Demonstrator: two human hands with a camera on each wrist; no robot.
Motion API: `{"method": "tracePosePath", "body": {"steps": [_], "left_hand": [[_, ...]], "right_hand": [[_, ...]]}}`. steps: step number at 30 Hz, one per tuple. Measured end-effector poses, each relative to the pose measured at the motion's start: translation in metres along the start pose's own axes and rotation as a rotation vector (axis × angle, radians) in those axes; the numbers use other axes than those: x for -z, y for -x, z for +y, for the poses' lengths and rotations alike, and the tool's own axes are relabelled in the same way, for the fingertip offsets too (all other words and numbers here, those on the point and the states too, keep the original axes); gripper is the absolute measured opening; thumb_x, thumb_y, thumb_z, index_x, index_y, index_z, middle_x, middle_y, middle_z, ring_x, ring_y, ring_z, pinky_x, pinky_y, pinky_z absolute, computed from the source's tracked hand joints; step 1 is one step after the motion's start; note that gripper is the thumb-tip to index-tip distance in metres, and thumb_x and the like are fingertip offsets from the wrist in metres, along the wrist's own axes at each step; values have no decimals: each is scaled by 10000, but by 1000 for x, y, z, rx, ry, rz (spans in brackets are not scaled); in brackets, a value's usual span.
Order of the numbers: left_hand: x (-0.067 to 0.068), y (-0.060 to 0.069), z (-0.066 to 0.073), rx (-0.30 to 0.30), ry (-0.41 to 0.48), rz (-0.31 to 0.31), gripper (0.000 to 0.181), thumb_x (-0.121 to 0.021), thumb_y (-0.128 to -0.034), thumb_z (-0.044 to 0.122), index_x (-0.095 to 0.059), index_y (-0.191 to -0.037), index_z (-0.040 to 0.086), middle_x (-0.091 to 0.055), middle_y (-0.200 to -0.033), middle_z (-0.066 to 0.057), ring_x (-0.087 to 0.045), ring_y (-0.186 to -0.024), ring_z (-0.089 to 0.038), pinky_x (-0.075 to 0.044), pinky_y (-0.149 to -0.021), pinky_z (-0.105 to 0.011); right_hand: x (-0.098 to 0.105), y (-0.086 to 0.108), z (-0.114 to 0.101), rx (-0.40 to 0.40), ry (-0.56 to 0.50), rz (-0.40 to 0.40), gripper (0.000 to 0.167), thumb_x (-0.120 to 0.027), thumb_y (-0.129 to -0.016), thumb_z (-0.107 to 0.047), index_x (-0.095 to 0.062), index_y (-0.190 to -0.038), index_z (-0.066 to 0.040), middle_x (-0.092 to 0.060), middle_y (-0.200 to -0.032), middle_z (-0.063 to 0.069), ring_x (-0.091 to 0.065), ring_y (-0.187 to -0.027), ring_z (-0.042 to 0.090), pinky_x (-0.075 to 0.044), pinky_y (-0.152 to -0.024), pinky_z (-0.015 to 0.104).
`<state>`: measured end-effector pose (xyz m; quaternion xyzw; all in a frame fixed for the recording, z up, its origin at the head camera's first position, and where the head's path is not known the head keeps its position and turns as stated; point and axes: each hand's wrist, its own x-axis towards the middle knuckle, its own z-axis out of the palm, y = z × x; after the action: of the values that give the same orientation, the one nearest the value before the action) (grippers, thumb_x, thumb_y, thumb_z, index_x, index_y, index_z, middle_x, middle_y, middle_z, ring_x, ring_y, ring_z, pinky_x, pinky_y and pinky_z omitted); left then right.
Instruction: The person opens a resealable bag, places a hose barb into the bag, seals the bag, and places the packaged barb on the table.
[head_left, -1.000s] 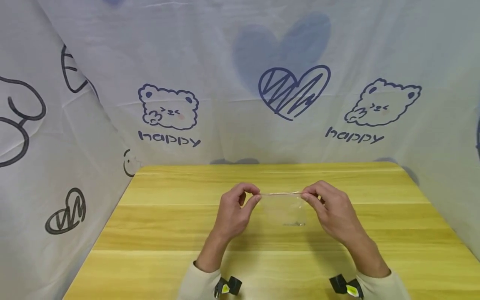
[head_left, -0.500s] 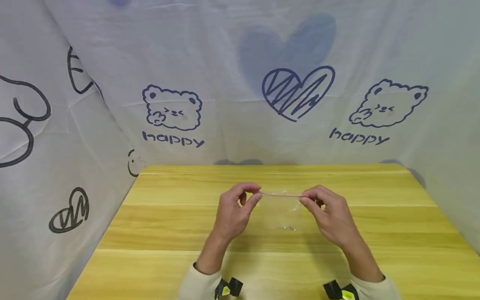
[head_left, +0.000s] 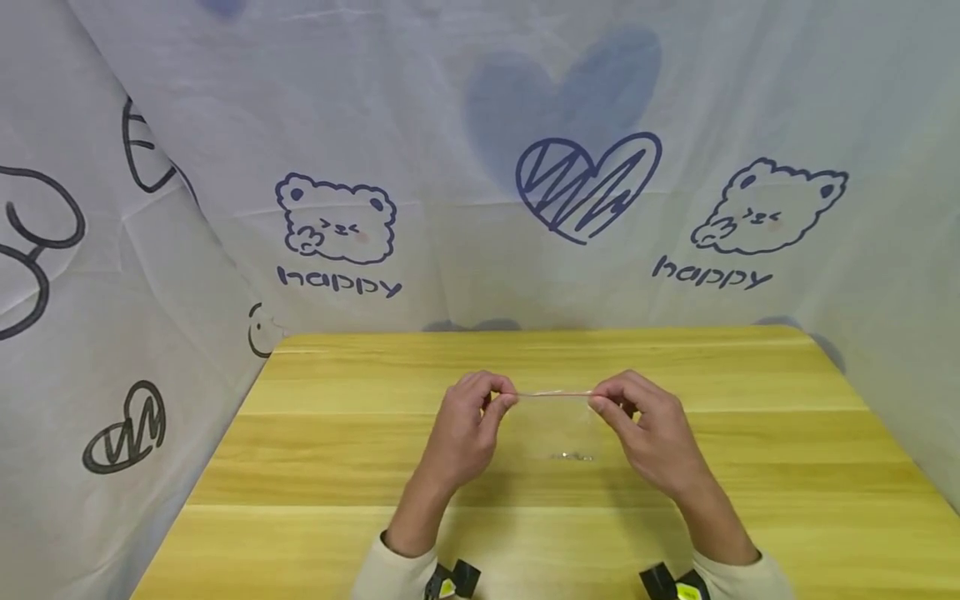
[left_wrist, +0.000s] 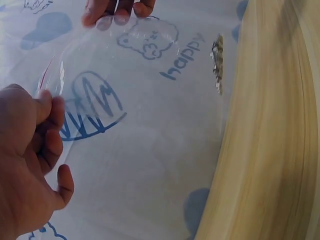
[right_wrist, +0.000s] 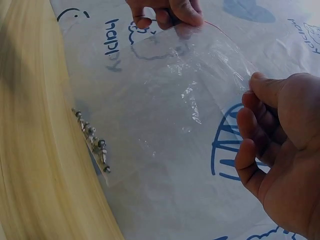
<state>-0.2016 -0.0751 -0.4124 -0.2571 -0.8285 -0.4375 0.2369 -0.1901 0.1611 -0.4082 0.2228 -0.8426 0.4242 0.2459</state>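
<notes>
Between my two hands hangs a clear zip bag (head_left: 558,425) with a red line along its top edge. My left hand (head_left: 467,425) pinches the top left corner between thumb and forefinger. At the top right corner, my right hand (head_left: 651,429) pinches the same edge. Several small metal screws (right_wrist: 92,137) have gathered at the bottom of the bag; their exact kind is hard to make out. In the left wrist view those screws (left_wrist: 217,64) form a thin row. The bag is held upright above the table.
A yellow wood-grain table (head_left: 315,467) lies below the hands. White cloth (head_left: 442,125) printed with hearts, bears and "happy" hangs behind it and along the sides. Black wrist cameras (head_left: 457,577) sit by both sleeves.
Both hands keep hold of the bag's top edge. My right hand has moved slightly left, nearer my left hand. The top edge tilted a little and is level again.
</notes>
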Motion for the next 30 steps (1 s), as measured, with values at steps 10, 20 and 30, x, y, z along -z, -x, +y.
{"method": "tracePosePath", "body": {"steps": [10,20,30], "left_hand": [[-2,3,2,7,-81,-17,90,-603,-948,190,-659,-925,123,-663,-861,17,-491,-732,-115,-361,-717,-263],[-5,4,1,4,-90,-83,79,-585,-957,182,-634,-938,122,-640,-843,22,-495,-768,-155,-350,-780,-314],[-8,3,2,-43,-134,-53,74,-602,-950,184,-665,-936,150,-655,-860,36,-511,-775,-148,-353,-791,-338]], "right_hand": [[-8,3,-2,23,-14,-7,63,-658,-901,-79,-665,-896,-142,-563,-781,-98,-471,-665,29,-421,-584,197],[-11,3,-3,6,-5,-22,22,-657,-906,-127,-674,-897,-137,-562,-775,-101,-471,-667,29,-430,-586,215],[-12,1,-4,-7,4,-40,61,-661,-901,-110,-664,-907,-171,-570,-788,-116,-480,-671,31,-427,-590,210]]}}
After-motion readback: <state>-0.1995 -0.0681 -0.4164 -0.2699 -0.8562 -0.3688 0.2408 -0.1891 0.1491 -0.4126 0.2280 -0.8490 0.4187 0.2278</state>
